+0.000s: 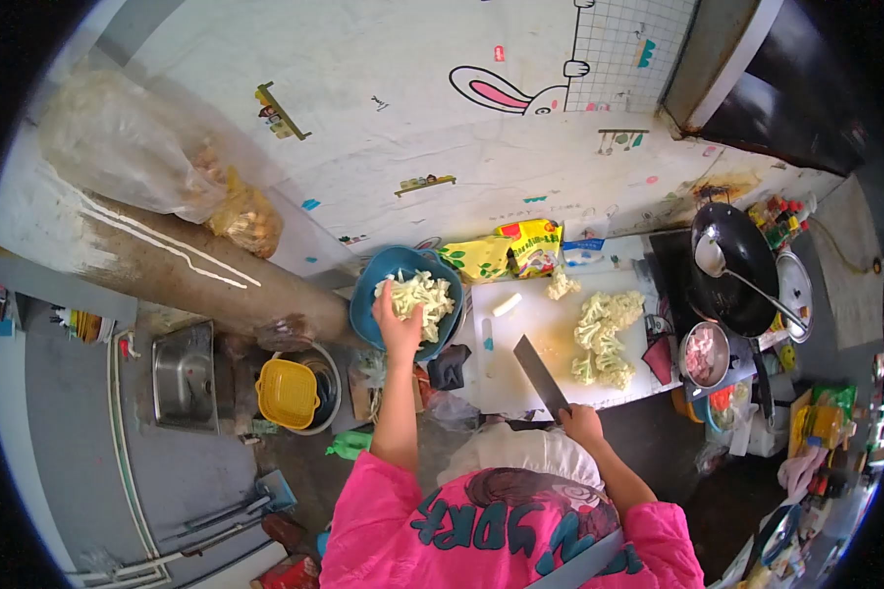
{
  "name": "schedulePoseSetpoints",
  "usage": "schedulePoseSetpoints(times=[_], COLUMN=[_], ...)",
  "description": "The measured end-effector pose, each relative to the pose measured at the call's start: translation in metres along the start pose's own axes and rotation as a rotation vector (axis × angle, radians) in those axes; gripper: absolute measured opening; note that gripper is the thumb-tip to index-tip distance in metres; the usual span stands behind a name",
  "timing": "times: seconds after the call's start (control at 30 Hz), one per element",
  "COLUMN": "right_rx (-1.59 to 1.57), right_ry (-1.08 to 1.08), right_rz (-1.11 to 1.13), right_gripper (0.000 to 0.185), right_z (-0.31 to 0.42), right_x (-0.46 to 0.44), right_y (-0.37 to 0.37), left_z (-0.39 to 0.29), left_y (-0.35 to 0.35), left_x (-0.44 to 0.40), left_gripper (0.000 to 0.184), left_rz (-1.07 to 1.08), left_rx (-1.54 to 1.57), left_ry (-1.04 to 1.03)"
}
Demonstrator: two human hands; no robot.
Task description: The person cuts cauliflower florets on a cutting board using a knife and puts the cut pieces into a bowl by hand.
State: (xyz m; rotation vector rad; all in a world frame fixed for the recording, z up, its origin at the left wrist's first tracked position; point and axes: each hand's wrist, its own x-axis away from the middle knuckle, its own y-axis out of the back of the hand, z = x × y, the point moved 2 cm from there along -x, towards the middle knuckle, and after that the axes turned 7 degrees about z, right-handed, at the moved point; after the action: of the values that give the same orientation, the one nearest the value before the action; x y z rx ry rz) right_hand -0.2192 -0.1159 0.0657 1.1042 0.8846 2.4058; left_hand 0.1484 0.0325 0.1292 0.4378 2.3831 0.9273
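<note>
My left hand (401, 322) reaches into a blue plastic basin (364, 294), back of the hand up. Thumb and fingers are spread apart against a heap of cut cauliflower florets (427, 299) there. My right hand (581, 423) is closed around the handle of a cleaver (541, 376), whose broad blade lies slanted over the near part of a white cutting board (501, 363). More cauliflower (604, 339) is piled at the board's right side. One small floret (562, 285) and a white stalk piece (507, 304) lie near its far edge.
Yellow food packets (533, 247) stand behind the board. To the right are a bowl of pink meat (703, 354) and a black wok (746, 250) with a metal ladle (709, 257). On the left are a yellow basket (287, 393), a metal sink (184, 378) and a thick pipe (236, 265).
</note>
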Motion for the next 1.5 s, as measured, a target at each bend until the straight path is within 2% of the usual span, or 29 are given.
schedulePoseSetpoints(times=[0.1, 0.13, 0.23, 0.27, 0.37, 0.5, 0.63, 0.83, 0.97, 1.17, 1.2, 1.3, 1.33, 1.43, 1.5], right_rx=[-0.016, 0.028, -0.013, -0.027, -0.099, -0.098, -0.110, -0.157, -0.183, -0.228, -0.234, -0.234, -0.227, -0.223, -0.216], right_ry=[-0.032, -0.030, -0.042, -0.048, -0.069, -0.116, -0.116, -0.163, -0.186, -0.256, -0.265, -0.271, -0.264, -0.242, -0.230], right_rz=[0.051, 0.024, 0.002, -0.001, -0.004, -0.029, -0.031, 0.035, 0.057, 0.025, 0.027, 0.032, 0.028, 0.000, -0.019], right_gripper=[0.035, 0.034, 0.033, 0.033, 0.032, 0.032, 0.033, 0.031, 0.029, 0.030, 0.030, 0.031, 0.031, 0.031, 0.032], right_z=[0.001, 0.000, -0.004, -0.005, -0.013, -0.021, -0.038, -0.058, -0.068, -0.082, -0.081, -0.079, -0.081, -0.085, -0.087], right_x=[0.002, 0.002, 0.005, 0.007, 0.008, 0.011, 0.012, 0.010, 0.009, 0.016, 0.018, 0.019, 0.018, 0.012, 0.009], right_y=[0.003, 0.002, 0.004, 0.007, 0.012, 0.021, 0.023, 0.030, 0.035, 0.039, 0.041, 0.043, 0.041, 0.031, 0.026], left_z=[-0.035, -0.047, -0.048, -0.046, -0.065, -0.085, -0.099, -0.124, -0.128, -0.133, -0.134, -0.129, -0.130, -0.123, -0.115], left_y=[0.017, 0.024, 0.012, 0.005, -0.012, -0.052, -0.109, -0.191, -0.247, -0.294, -0.297, -0.301, -0.297, -0.280, -0.267], left_x=[-0.007, -0.010, 0.000, 0.005, 0.007, 0.013, 0.030, 0.043, 0.045, 0.032, 0.032, 0.028, 0.031, 0.038, 0.045], left_gripper=[0.075, 0.074, 0.072, 0.070, 0.066, 0.063, 0.053, 0.053, 0.071, 0.080, 0.066, 0.047, 0.035, 0.036, 0.030], left_rz=[0.186, 0.305, 0.258, 0.186, 0.183, 0.267, 0.415, 0.700, 0.712, 0.776, 0.692, 0.722, 0.657, 0.705, 0.704], left_rx=[0.060, 0.102, -0.263, -0.298, -0.359, -0.123, -0.001, 0.120, 0.083, -0.049, -0.049, 0.091, 0.156, 0.174, 0.215], left_ry=[0.345, 0.452, 0.313, 0.186, 0.078, -0.146, -0.277, -0.262, -0.160, -0.151, -0.193, -0.176, -0.196, -0.223, -0.206])
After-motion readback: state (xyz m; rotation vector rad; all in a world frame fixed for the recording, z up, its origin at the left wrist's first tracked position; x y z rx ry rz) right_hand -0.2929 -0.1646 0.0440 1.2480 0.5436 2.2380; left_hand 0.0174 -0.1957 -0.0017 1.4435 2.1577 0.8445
